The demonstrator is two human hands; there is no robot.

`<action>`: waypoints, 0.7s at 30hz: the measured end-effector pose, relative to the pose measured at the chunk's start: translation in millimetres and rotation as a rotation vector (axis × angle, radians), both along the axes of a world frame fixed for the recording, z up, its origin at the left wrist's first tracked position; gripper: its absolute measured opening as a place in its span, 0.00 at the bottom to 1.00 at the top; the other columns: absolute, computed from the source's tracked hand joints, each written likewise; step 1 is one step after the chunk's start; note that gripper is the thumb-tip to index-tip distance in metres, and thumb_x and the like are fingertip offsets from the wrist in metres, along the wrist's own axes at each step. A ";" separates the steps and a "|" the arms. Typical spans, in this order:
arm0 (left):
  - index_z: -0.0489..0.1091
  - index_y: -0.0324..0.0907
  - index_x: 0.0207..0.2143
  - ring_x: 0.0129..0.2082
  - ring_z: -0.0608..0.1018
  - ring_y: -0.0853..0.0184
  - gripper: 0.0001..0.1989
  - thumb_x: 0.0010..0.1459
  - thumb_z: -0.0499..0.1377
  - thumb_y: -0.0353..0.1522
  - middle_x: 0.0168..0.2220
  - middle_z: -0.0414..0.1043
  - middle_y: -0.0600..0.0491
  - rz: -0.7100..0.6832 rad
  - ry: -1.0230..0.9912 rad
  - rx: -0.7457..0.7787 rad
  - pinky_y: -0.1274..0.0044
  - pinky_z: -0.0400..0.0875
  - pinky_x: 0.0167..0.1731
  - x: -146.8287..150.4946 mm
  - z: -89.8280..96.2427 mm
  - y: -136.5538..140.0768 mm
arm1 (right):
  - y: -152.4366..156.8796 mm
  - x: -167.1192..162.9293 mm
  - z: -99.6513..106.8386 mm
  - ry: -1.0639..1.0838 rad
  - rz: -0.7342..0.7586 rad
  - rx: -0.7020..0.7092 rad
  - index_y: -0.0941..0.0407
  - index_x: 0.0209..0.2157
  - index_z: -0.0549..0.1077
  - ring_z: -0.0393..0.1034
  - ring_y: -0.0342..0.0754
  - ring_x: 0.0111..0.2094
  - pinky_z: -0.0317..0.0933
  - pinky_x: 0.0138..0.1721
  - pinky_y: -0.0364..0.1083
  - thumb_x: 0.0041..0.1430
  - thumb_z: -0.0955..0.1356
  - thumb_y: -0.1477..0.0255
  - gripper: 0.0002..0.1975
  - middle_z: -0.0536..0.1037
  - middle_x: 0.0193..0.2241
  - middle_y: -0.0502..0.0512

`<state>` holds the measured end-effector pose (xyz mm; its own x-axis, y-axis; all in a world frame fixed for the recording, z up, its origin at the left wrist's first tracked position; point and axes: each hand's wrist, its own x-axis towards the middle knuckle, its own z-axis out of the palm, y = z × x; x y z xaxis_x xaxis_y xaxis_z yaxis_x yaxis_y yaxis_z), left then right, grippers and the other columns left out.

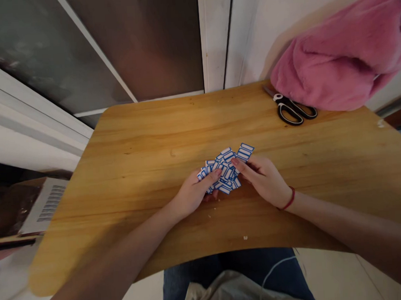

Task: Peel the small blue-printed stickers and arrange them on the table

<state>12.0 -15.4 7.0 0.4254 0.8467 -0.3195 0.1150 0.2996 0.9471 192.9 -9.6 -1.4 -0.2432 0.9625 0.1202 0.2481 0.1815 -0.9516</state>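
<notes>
A fanned, untidy bunch of white sticker labels (226, 172) with blue borders is held between my two hands above the wooden table. My left hand (198, 188) pinches the bunch at its left side, thumb on top and fingers underneath. On the other side, my right hand (263, 175) has its thumb pressed on the labels, with a small piece of them sticking up past its fingertips. The fingers under the bunch are mostly hidden. A red cord circles my right wrist.
Black-handled scissors (290, 109) lie at the table's back right, beside a pink plush cloth (331, 60). Tiny white scraps (245, 237) dot the wooden tabletop (146, 158) near its front edge. A glazed door frame stands behind the table. At left is an open cardboard box (41, 205).
</notes>
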 end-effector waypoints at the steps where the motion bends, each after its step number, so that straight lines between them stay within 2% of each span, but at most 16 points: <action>1: 0.63 0.39 0.20 0.14 0.62 0.77 0.21 0.57 0.52 0.46 0.15 0.62 0.58 0.016 0.005 -0.001 0.84 0.55 0.15 0.0 -0.3 0.1 | 0.1 0.0 0.3 -0.004 -0.010 0.004 0.56 0.21 0.61 0.48 0.38 0.20 0.48 0.20 0.40 0.60 0.63 0.60 0.18 0.57 0.18 0.46; 18: 0.61 0.39 0.20 0.13 0.61 0.78 0.20 0.56 0.54 0.45 0.13 0.60 0.59 0.088 0.036 0.048 0.84 0.54 0.13 0.7 -1.5 0.2 | 0.2 2.1 -1.6 -0.023 -0.077 0.046 0.56 0.22 0.62 0.50 0.38 0.19 0.46 0.20 0.41 0.60 0.63 0.60 0.18 0.57 0.17 0.45; 21: 0.61 0.39 0.20 0.12 0.61 0.78 0.20 0.55 0.54 0.45 0.13 0.60 0.59 0.132 0.044 0.028 0.84 0.54 0.13 0.1 -3.0 0.8 | 3.8 4.5 -1.8 0.024 -0.142 0.013 0.56 0.23 0.63 0.49 0.37 0.18 0.44 0.18 0.41 0.59 0.63 0.59 0.18 0.56 0.16 0.44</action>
